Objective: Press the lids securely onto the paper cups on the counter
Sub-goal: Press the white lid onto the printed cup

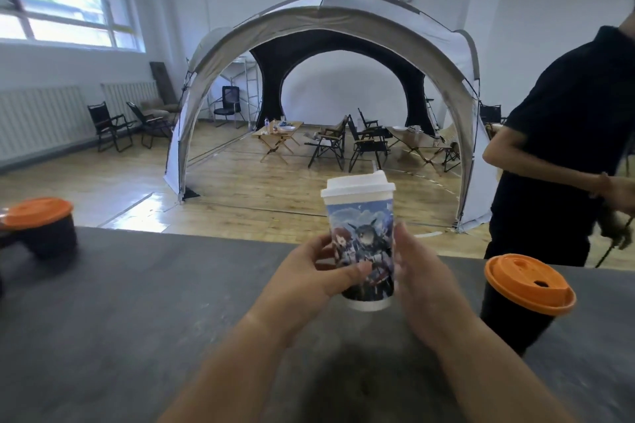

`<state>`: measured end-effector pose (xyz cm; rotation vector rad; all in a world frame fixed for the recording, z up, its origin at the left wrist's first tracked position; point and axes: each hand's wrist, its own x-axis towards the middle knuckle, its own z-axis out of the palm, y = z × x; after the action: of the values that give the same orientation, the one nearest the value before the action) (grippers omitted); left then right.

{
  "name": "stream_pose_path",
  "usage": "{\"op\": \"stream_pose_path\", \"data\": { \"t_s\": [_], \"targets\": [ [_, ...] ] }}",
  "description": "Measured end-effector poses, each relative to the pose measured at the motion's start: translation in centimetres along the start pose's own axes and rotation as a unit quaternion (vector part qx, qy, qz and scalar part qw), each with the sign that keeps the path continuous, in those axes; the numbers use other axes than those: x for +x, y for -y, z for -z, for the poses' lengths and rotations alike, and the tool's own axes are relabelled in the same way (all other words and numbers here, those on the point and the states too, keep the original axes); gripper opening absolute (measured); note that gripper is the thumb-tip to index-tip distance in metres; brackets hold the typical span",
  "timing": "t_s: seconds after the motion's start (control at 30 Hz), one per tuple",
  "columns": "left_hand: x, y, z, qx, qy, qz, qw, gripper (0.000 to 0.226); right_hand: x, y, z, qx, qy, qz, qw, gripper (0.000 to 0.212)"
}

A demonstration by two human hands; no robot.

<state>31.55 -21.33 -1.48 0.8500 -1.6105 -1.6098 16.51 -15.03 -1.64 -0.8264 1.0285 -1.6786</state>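
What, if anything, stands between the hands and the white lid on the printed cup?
Nothing visible. The left hand grips the printed cup and the right hand touches its side; the white lid sits just above them, uncovered. The black cup stands apart at right.

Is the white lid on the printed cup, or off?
On. The white lid sits on the rim of the printed cup; how firmly, cannot tell.

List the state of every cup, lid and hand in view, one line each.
Printed paper cup: upright, held between both hands.
White lid: on the printed cup.
Right black cup: on counter, orange lid on.
Left black cup: on counter, orange lid on.
Left hand: grips the printed cup.
Right hand: straight fingers touch its side.
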Motion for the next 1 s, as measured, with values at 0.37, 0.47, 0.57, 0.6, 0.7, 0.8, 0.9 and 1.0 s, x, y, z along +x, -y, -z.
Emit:
{"op": "stream_pose_path", "data": {
  "t_s": [0.37, 0.47, 0.57, 0.6, 0.7, 0.8, 0.9, 1.0],
  "targets": [
    [-10.5, 0.9, 12.0, 0.146, -0.231, -0.045, 0.961, 0.069, -3.4, -7.1, -13.8, 0.178, 0.067, -0.292, 0.937, 0.080],
    [-12.6, 1.1, 16.0, 0.184, -0.292, -0.044, 0.938, 0.080, -3.1, -9.3, -18.5, 0.157, 0.094, -0.322, 0.929, 0.078],
    [-14.3, 1.1, 19.9, 0.196, -0.360, -0.059, 0.910, 0.067, -2.8, -11.2, -23.3, 0.134, 0.127, -0.347, 0.919, 0.075],
    [-14.7, 1.0, 21.1, 0.193, -0.385, -0.061, 0.900, 0.062, -2.7, -12.0, -24.9, 0.138, 0.129, -0.358, 0.914, 0.074],
    [-15.9, 0.9, 25.7, 0.192, -0.468, -0.056, 0.861, 0.055, -2.4, -14.1, -29.7, 0.139, 0.121, -0.377, 0.908, 0.077],
    [-16.7, 1.3, 30.6, 0.201, -0.540, -0.042, 0.816, 0.056, -1.9, -15.8, -33.6, 0.139, 0.127, -0.390, 0.901, 0.078],
    [-17.1, 2.2, 35.8, 0.202, -0.591, -0.019, 0.781, 0.054, -1.4, -17.3, -36.4, 0.131, 0.141, -0.392, 0.899, 0.077],
    [-17.7, 2.5, 40.5, 0.202, -0.644, -0.004, 0.738, 0.060, -1.3, -18.5, -38.5, 0.129, 0.162, -0.393, 0.896, 0.077]
  ]
}}
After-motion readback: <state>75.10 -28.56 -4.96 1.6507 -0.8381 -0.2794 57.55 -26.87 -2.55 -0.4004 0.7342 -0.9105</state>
